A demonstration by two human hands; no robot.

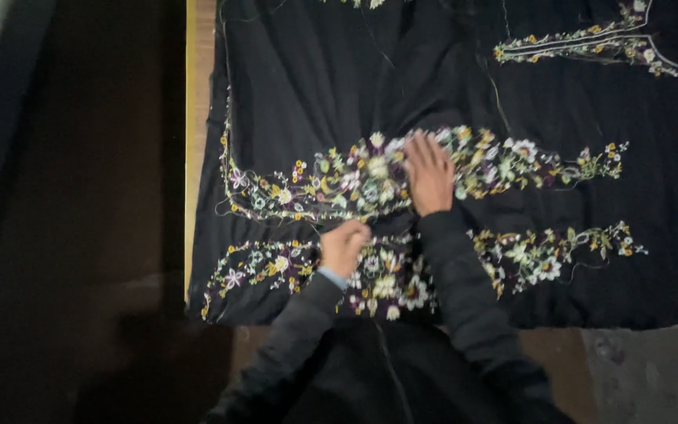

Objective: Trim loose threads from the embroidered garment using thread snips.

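Across the wooden table (198, 118) lay a black cloth (331, 71), spread nearly flat and covering most of the top, its near edge hanging just over the table's near side. Two long bands of floral embroidery (512, 165) in white, yellow, green and purple ran left to right through its middle, one farther and one nearer, and both hands worked there. The right hand (428, 174) rested palm down on the farther band, fingers spread and flat, pressing rather than gripping anything. The left hand (344, 246) sat just nearer and to the left, on the nearer band, fingers curled in; it seemed to be pinching the fabric or a thread, though I could not tell what it had hold of.

The cloth looked thin, soft and light, rumpling into small folds around the hands, so it would likely slide and bunch easily. The stitched bands looked stiffer and probably gave the firmer hold; loose threads trailing from them seemed apt to snag.

Farther right, another embroidered strip (590, 43) curved near the far edge. Dark floor (80, 235) lay to the left.
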